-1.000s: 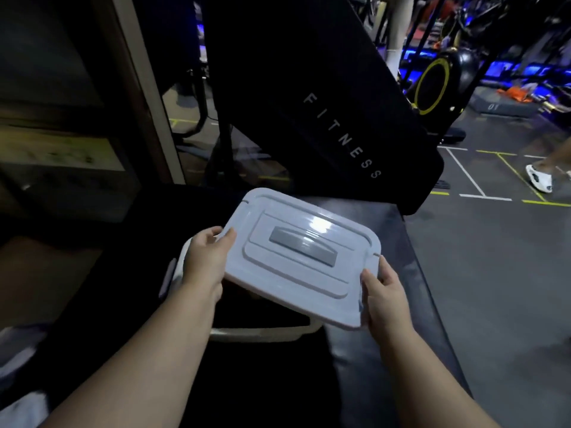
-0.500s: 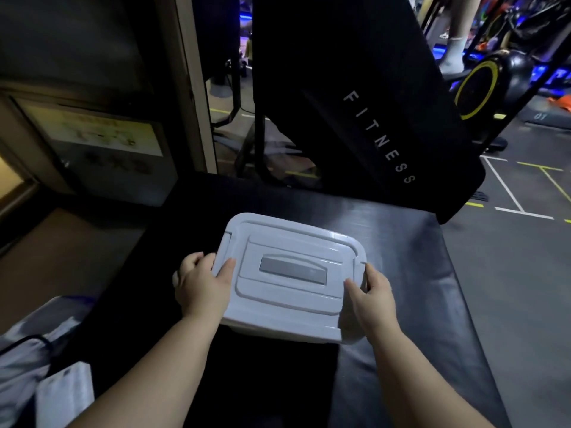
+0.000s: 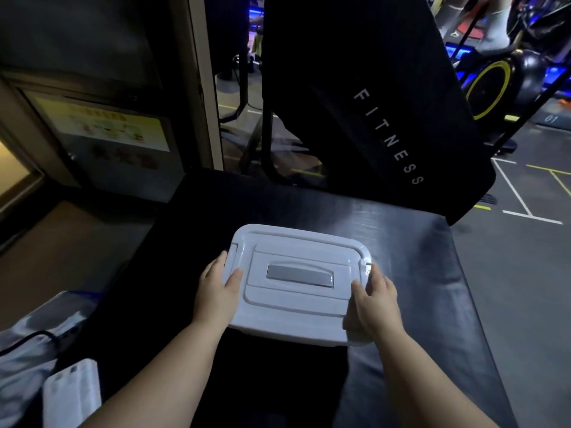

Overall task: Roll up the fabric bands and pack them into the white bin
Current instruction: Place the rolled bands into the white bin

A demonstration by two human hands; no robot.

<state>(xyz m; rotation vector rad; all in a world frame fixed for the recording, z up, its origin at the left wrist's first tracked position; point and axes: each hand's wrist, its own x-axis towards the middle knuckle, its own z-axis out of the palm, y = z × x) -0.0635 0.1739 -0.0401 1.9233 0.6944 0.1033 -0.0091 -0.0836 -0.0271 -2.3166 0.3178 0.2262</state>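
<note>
Head view, centre frame: my left hand and right hand gripped opposite ends of a white rectangular plastic bin lid.

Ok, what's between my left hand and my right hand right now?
The white lid, grey handle at its centre; the left hand and right hand grip its short ends. Seen in the head view.

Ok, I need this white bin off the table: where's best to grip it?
Probably its short ends, from both sides, where the left hand and right hand grip now: the lid overhangs there. The grey handle might only lift the lid.
</note>
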